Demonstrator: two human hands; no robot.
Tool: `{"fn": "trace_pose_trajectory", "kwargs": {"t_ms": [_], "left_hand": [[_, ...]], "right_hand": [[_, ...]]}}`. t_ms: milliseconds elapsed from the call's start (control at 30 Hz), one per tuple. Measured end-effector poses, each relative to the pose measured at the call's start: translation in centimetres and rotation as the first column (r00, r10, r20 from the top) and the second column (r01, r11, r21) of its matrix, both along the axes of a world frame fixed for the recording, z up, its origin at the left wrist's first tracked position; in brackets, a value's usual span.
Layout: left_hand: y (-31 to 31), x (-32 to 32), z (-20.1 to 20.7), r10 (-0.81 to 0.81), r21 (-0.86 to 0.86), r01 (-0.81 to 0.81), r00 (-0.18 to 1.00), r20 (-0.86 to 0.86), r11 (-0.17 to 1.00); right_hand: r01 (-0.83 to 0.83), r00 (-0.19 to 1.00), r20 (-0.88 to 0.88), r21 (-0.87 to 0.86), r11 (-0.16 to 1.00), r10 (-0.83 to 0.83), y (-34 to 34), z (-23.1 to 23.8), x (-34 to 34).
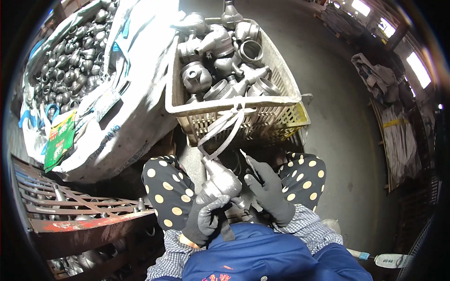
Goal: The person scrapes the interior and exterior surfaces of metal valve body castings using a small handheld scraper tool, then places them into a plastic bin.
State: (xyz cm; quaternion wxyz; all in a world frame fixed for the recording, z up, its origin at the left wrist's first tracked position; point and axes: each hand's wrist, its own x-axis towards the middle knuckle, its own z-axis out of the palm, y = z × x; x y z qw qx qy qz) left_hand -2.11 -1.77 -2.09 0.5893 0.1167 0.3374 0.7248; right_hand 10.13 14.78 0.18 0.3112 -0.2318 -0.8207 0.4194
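My left hand (206, 218), in a dark grey glove, is wrapped round the wide end of a silver bulb-shaped metal casting (220, 179). The casting's narrow neck tilts up and to the left, between my knees. Just right of it is my right hand (269, 192), also gloved and apart from the casting. A thin, pale, pointed stick-like tool (243, 153) juts out past its fingers; most of its length is hidden. Beyond both hands stands a cream plastic crate (234, 107) heaped with similar metal castings (215, 44).
A large white woven sack (136, 112), full of small metal fittings (70, 65), leans at the left. Below it is a rusty metal rack (84, 222) holding more parts. A white strap (225, 126) hangs from the crate's near rim. Wrapped bundles (396, 136) line the right side.
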Motion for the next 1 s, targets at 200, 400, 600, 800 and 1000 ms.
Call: {"fn": "trace_pose_trajectory", "kwargs": {"t_ms": [200,400,600,800,1000], "left_hand": [[0.9,2.6,1.1,0.057,-0.084,-0.055,0.998,0.028,0.995],[0.8,2.5,1.8,-0.214,-0.304,0.135,0.945,-0.245,0.943],[1.2,2.2,0.6,-0.056,-0.265,-0.006,0.972,-0.228,0.964],[1.1,1.7,0.4,-0.028,-0.273,-0.009,0.991,-0.128,0.962],[0.6,0.7,-0.8,-0.022,-0.238,-0.022,0.983,-0.182,0.971]], "right_hand": [[0.017,0.998,-0.057,0.354,0.935,0.004,-0.1,1.2,-3.2],[-0.208,0.976,-0.095,-0.677,0.706,0.196,2.9,1.7,-2.6],[-0.248,0.963,-0.076,-0.627,0.739,0.259,2.0,3.8,-1.6],[-0.249,0.955,-0.07,-0.717,0.651,0.289,1.4,5.3,-1.1],[-0.243,0.939,-0.073,-0.833,0.498,0.336,2.0,5.6,0.1]]}}
